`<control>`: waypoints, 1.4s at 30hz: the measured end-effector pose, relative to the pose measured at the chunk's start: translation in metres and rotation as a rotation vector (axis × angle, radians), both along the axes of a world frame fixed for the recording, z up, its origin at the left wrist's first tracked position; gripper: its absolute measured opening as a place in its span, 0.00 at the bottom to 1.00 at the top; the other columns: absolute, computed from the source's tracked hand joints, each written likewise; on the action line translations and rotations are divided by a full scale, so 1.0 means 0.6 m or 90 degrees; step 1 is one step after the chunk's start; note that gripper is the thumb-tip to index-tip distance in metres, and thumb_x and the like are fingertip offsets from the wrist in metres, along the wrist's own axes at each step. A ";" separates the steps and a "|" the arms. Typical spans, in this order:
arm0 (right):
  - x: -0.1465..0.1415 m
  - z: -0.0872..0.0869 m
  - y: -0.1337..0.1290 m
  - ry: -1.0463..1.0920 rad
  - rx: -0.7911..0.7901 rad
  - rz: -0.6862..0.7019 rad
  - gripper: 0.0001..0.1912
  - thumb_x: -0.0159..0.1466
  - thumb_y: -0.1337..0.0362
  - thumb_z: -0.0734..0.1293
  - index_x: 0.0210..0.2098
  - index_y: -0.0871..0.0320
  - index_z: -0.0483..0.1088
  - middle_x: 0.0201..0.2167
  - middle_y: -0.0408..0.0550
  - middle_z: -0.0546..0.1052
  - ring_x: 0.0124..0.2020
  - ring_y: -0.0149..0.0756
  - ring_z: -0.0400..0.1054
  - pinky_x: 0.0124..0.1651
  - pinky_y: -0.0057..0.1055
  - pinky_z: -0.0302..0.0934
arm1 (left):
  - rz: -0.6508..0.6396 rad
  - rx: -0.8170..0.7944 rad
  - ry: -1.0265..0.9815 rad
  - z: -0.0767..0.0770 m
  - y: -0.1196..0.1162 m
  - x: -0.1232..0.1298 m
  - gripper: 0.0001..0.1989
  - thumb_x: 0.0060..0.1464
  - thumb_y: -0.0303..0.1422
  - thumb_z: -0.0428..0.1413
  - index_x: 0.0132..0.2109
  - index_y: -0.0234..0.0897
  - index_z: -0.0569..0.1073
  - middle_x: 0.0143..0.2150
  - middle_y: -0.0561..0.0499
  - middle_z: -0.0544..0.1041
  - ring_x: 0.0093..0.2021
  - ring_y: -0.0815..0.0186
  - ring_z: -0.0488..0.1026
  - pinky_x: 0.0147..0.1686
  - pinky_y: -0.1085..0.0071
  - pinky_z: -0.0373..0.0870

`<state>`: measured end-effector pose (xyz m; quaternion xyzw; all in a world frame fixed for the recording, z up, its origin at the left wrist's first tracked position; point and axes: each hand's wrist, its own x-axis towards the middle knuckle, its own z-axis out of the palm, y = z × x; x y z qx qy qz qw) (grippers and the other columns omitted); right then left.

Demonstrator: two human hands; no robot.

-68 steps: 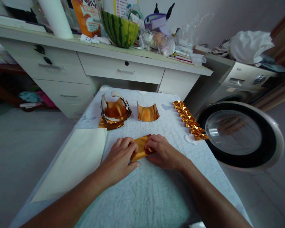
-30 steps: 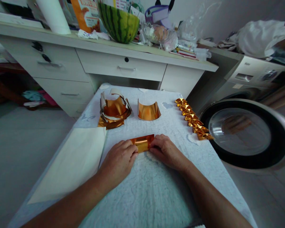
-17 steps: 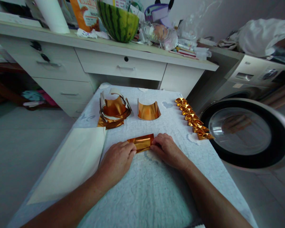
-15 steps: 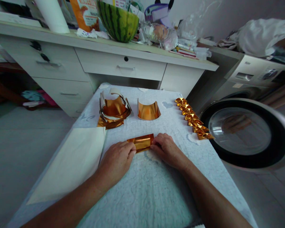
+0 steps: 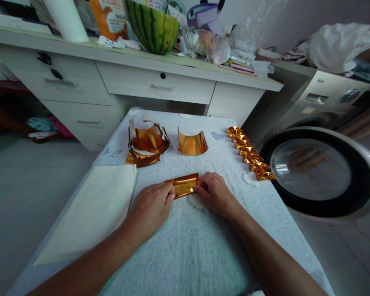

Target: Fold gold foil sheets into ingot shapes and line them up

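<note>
A shiny gold foil paper, folded into a narrow strip, lies on the cloth-covered table between my two hands. My left hand is closed on its left end, thumb and fingers pinching the edge. At the opposite end my right hand pinches the lower right corner, fingers curled. Beyond them stands a single curved gold foil sheet. To its left is a curled stack of gold foil sheets with pale backing. A row of folded gold foil ingots runs along the table's right side.
A large cream paper sheet covers the table's left edge. Behind stands a white desk with drawers, bearing a cut watermelon and clutter. An open washing machine door is close to the table's right edge.
Both hands keep their grip on the foil strip, with only slight finger movement along its lower edge. The whole view has shifted very slightly. Everything else stays in place.
</note>
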<state>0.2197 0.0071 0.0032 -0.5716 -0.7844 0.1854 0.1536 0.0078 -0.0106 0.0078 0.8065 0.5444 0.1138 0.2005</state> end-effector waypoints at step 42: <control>-0.010 -0.003 -0.003 -0.074 0.007 -0.075 0.09 0.63 0.62 0.68 0.28 0.58 0.71 0.31 0.45 0.73 0.36 0.35 0.63 0.39 0.31 0.48 | 0.057 -0.022 0.082 0.003 0.001 0.010 0.06 0.62 0.31 0.48 0.38 0.39 0.69 0.37 0.50 0.78 0.36 0.62 0.76 0.35 0.68 0.62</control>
